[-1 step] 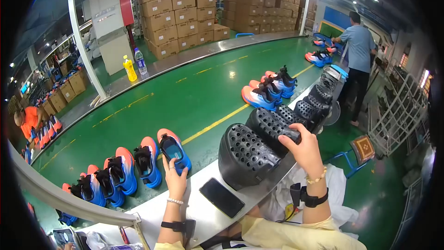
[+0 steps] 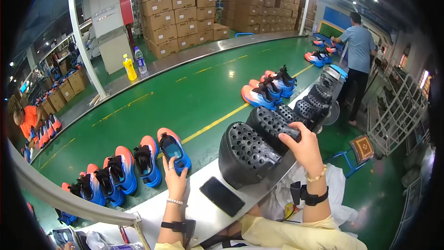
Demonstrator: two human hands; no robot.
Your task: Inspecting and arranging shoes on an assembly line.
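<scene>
At the near edge of the green belt, my left hand [image 2: 175, 177] has its fingers at the heel of a coral, white and blue sneaker [image 2: 172, 150], whose blue insole shows. My right hand [image 2: 305, 147] curves its thumb and fingers over the near end of a black perforated clog-shaped piece [image 2: 270, 122]. A larger black perforated piece [image 2: 247, 155] stands just in front of it. Between my hands, on the white ledge, lies a dark-screened phone [image 2: 222, 196]. Left of the held sneaker, several matching sneakers [image 2: 121, 171] stand in a row.
More sneakers [image 2: 261, 93] stand farther along the green belt [image 2: 185, 99]. A yellow bottle [image 2: 129, 68] and a clear bottle [image 2: 140, 61] are on the far ledge, before stacked cartons [image 2: 159, 21]. One person [image 2: 358, 41] stands at right, another [image 2: 28, 122] at far left. A stool [image 2: 360, 150] is nearby.
</scene>
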